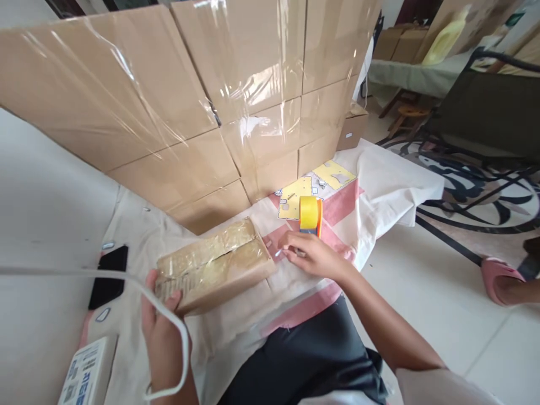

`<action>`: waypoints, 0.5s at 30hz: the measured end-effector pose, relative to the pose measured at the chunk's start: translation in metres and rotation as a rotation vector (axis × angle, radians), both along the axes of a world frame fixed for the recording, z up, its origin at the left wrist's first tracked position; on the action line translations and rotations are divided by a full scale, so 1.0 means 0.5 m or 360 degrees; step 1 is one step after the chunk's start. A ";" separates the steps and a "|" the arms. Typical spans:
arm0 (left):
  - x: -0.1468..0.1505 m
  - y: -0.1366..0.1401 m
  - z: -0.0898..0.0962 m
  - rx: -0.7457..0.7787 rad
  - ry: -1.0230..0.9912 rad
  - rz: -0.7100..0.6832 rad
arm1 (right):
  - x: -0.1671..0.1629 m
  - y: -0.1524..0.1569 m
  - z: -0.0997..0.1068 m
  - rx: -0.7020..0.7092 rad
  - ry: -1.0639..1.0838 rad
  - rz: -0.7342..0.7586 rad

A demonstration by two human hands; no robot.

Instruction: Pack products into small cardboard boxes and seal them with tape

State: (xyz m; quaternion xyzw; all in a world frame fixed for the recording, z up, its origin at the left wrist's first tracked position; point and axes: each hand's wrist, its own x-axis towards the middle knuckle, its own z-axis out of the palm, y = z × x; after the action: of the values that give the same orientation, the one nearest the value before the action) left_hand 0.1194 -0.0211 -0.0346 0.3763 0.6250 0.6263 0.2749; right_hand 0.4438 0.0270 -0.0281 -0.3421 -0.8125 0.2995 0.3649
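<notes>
A small cardboard box (219,264) lies on the cloth-covered table with shiny clear tape across its top flaps. My left hand (164,315) grips its left end, thumb on the top edge and fingers around the side. My right hand (306,252) is just off the box's right end, fingers closed in a pinch. A small pale tip (277,253) shows at those fingertips; what it belongs to is hidden. Just beyond that hand stands a tape dispenser (310,214) with a yellow roll and an orange side.
Plastic-wrapped stacked cartons (261,84) wall off the table's far side. On the left lie a black phone (109,275) and a white printed box (88,371). A white cable (169,315) crosses over my left wrist. A dark chair (489,107) and a person's pink shoe (500,278) are right.
</notes>
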 end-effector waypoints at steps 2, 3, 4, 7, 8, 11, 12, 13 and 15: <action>-0.014 0.013 0.003 0.0014 -0.0197 0.0035 | -0.015 -0.006 -0.026 -0.0114 0.0188 0.0078; -0.022 0.017 0.002 0.0018 -0.0304 0.0047 | -0.021 -0.007 -0.039 -0.0147 0.0245 0.0127; -0.028 0.019 0.000 0.0022 -0.0377 0.0040 | -0.027 -0.008 -0.049 -0.0164 0.0272 0.0167; -0.040 0.019 -0.006 0.0040 -0.0274 -0.0025 | -0.038 -0.006 -0.067 -0.0166 0.0231 0.0200; -0.041 0.018 -0.008 0.0041 -0.0168 -0.0041 | -0.040 -0.004 -0.068 -0.0164 0.0203 0.0191; -0.045 0.015 -0.013 0.0051 0.0052 -0.0086 | -0.049 0.006 -0.067 -0.0157 0.0122 0.0128; -0.047 0.014 -0.015 0.0059 0.0065 -0.0107 | -0.053 0.010 -0.067 -0.0149 0.0099 0.0089; -0.049 0.014 -0.017 0.0071 0.0057 -0.0129 | -0.059 0.013 -0.068 -0.0139 0.0085 0.0055; -0.055 0.014 -0.020 0.0069 0.0053 -0.0153 | -0.075 0.014 -0.074 -0.0147 0.0112 -0.0004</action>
State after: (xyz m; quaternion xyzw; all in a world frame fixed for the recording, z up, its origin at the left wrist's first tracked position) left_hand 0.0921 -0.0143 -0.0448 0.4221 0.5970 0.6195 0.2859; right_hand 0.4063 0.0342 -0.0652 -0.3489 -0.7841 0.3480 0.3774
